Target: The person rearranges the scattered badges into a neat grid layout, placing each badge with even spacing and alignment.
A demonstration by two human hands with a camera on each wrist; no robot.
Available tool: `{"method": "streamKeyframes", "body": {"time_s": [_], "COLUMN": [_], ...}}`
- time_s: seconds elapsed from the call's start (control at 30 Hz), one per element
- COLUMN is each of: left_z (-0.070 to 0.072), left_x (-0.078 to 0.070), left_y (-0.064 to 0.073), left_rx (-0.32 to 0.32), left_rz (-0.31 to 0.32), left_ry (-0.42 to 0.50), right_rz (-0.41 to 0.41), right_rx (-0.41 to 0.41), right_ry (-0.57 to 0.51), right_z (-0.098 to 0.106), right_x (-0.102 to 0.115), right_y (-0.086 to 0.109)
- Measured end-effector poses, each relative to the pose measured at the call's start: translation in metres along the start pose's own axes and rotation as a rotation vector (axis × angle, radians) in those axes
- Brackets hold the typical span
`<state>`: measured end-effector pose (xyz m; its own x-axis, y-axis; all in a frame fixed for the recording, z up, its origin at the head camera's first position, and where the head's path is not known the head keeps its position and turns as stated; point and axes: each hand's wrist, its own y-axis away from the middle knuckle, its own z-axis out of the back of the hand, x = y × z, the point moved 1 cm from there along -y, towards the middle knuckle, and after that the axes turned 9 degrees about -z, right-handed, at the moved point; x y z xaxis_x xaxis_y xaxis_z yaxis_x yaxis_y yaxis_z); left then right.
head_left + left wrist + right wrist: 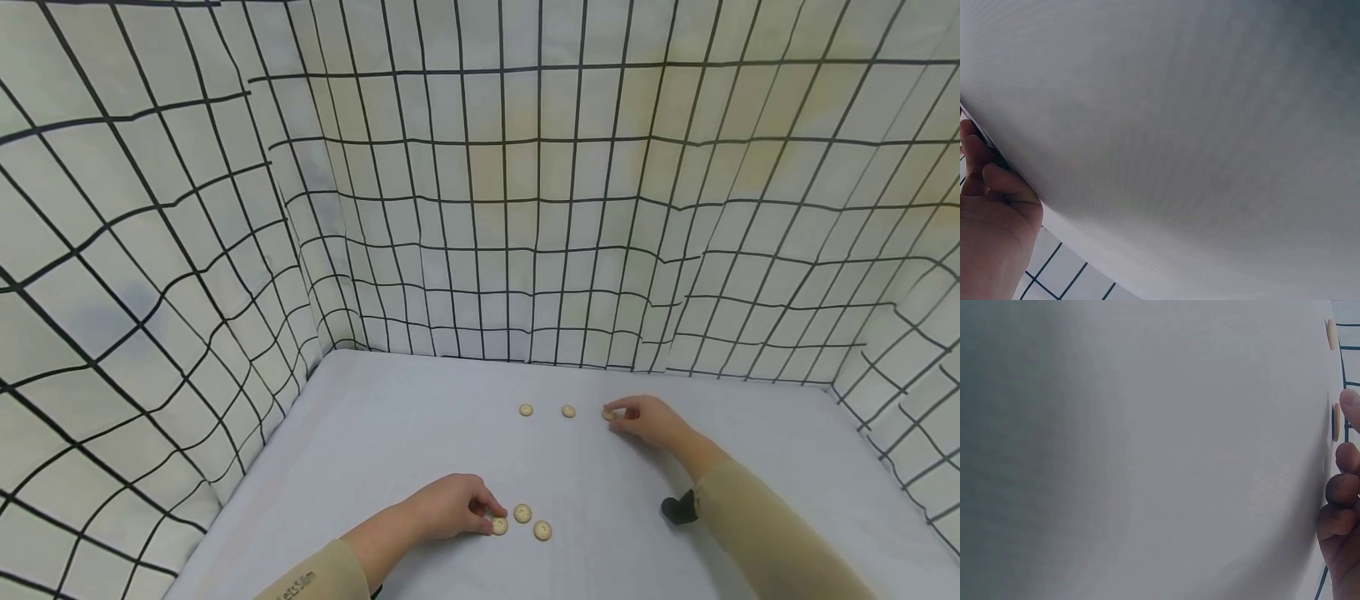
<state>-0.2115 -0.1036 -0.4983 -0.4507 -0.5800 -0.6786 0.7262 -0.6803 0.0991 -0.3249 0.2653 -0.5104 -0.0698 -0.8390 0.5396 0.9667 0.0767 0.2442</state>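
Observation:
With thumb and forefinger my left hand (456, 505) pinches a round cream button (499, 526) at the near part of the table. Just right of it lie two more such buttons, one slightly farther off (522, 513) and one nearer (542, 530). Farther back, my right hand (647, 422) pinches another button (608, 414) at its edges. That button is the right end of a row with a middle button (568, 412) and a left button (527, 410). In the left wrist view the left hand (1000, 212) shows at the edge, its button hidden.
A white cloth (390, 433) covers the table. White walls with a black grid (510, 200) stand along its back and sides. A dark strap piece (679, 508) hangs at the right sleeve cuff (720, 492).

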Motion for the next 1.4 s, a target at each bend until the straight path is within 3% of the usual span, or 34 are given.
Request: {"method": "streamKeyframes", "body": {"time_s": [0.53,0.83,1.4], "left_z": [0.001,0.0,0.0], "left_x": [-0.001,-0.001,-0.002], "left_y": [0.0,0.0,0.0], "left_rx": [0.011,0.012,0.001], "left_rz": [0.035,0.042,0.034], "left_ry": [0.02,0.03,0.021], "right_rz": [0.058,0.088,0.254], "right_rx": [0.01,0.044,0.149], "right_ry": [0.054,0.062,0.136], "right_z": [0.001,-0.009,-0.032], "right_x": [0.006,0.016,0.041], "right_y": [0.018,0.032,0.053]}}
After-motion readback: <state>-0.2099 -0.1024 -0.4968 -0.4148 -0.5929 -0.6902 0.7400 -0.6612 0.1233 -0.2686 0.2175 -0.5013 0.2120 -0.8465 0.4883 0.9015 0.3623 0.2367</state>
